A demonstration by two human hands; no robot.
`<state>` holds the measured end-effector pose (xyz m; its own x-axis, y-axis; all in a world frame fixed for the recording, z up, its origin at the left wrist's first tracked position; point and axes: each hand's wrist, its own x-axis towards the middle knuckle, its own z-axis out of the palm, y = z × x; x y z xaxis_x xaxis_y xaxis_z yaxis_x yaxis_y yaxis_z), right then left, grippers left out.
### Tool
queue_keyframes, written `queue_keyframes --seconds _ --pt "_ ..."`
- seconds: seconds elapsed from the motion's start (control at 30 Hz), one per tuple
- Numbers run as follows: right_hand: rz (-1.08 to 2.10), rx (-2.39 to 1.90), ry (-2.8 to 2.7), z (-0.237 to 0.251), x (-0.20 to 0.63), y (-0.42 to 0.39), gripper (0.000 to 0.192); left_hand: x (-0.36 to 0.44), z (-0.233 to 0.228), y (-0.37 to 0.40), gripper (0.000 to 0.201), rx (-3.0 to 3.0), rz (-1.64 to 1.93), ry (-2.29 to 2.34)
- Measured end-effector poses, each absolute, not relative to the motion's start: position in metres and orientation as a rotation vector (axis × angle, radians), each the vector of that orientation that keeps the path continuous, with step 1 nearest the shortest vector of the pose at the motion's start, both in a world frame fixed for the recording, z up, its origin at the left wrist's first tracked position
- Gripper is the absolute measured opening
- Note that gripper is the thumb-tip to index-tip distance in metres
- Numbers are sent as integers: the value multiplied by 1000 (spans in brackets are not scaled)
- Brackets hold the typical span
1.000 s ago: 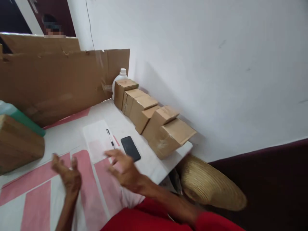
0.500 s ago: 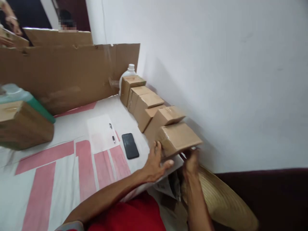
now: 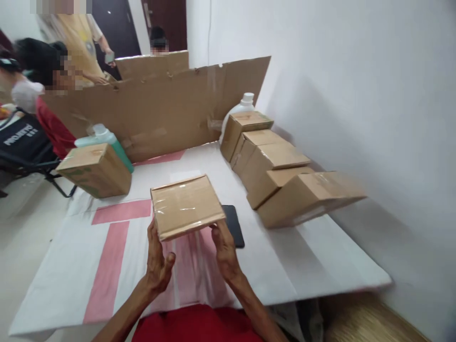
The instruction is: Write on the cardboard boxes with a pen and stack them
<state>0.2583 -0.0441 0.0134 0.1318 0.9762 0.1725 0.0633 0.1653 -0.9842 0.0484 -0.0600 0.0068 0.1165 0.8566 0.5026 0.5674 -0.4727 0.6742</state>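
Between my two hands is a taped cardboard box (image 3: 188, 205), held up over the middle of the table. My left hand (image 3: 158, 263) presses its near left side, with the thumb sticking out. My right hand (image 3: 225, 249) grips the near right corner, its fingertips partly hidden under the box. Just right of the box, a black phone (image 3: 235, 227) lies on the table, part of it covered. Behind the box, a sheet of white paper (image 3: 194, 174) shows only at its far edge.
A row of cardboard boxes (image 3: 288, 154) runs along the wall, the nearest box (image 3: 309, 197) tilted. At left, another box (image 3: 101, 171) stands before a green-liquid jug (image 3: 119, 149). A white jug (image 3: 245, 102) and cardboard partition (image 3: 171, 111) stand behind. Several people are beyond.
The nearest box of the row has been lifted away and carried left to the table's middle, both hands on it. The view has turned left, bringing in more people.
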Motion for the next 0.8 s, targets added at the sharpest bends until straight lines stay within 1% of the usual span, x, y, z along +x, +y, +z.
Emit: queue_keyframes --seconds 0.13,0.27,0.37,0.43,0.53,0.63,0.7,0.8 --pt "1163 -1190 -1243 -25 225 -30 60 20 -38 -52 71 1826 1342 1638" --pt "1195 -1235 -1295 -54 222 -23 63 15 -59 -52 71 1574 1356 1692" --pt "1161 -1255 -1330 -60 227 -11 62 25 -50 -61 70 1593 1324 1667" --pt "1200 -1248 -1288 -57 236 1 66 34 -35 -71 75 1752 1286 1656" --pt "1408 -1191 -1173 -52 252 18 72 44 -7 -84 79 2138 1199 1638" --pt "1590 -1185 -1131 -50 264 26 79 50 10 -87 77 2453 1143 1576" --pt "1568 -1254 -1165 -51 266 25 83 52 12 -82 78 2543 1116 1589" --pt "1310 -1437 -1315 -50 265 20 80 51 8 -68 82 2555 1061 1658"
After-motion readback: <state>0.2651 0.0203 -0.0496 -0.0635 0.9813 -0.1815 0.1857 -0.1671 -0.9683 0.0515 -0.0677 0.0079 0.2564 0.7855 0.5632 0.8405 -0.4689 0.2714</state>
